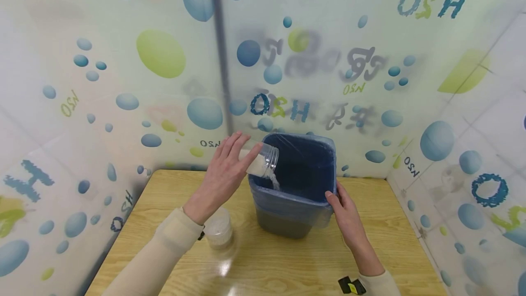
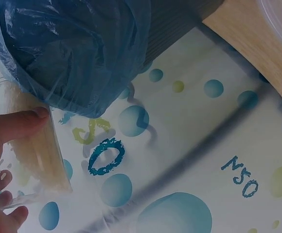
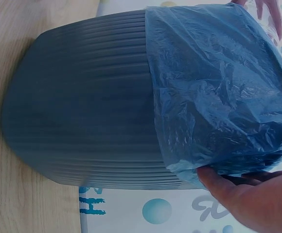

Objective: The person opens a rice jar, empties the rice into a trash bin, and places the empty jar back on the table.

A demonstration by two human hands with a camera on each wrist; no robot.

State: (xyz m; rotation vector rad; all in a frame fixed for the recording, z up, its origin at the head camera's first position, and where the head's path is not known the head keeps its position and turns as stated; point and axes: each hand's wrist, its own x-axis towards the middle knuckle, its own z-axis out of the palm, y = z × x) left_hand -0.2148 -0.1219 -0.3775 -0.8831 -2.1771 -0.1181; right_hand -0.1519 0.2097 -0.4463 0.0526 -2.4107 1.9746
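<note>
My left hand (image 1: 223, 172) grips a clear jar (image 1: 269, 154) by its sides, tilted over the left rim of a grey trash bin (image 1: 281, 223). Pale, loose contents (image 1: 274, 181) spill from the jar's mouth into the bin. In the left wrist view, pale material fills much of the jar (image 2: 36, 150), with the thumb across it. A blue plastic bag (image 3: 214, 92) lines the bin and folds down over its outside. My right hand (image 1: 349, 218) holds the bin's right rim, thumb on the bag. The bin's bottom is too dark to make out.
A second clear jar (image 1: 218, 232) with whitish contents stands on the wooden table (image 1: 320, 264), left of the bin. A small black and yellow object (image 1: 351, 286) lies by my right sleeve. Patterned curtains (image 1: 172, 104) surround the table's back and sides.
</note>
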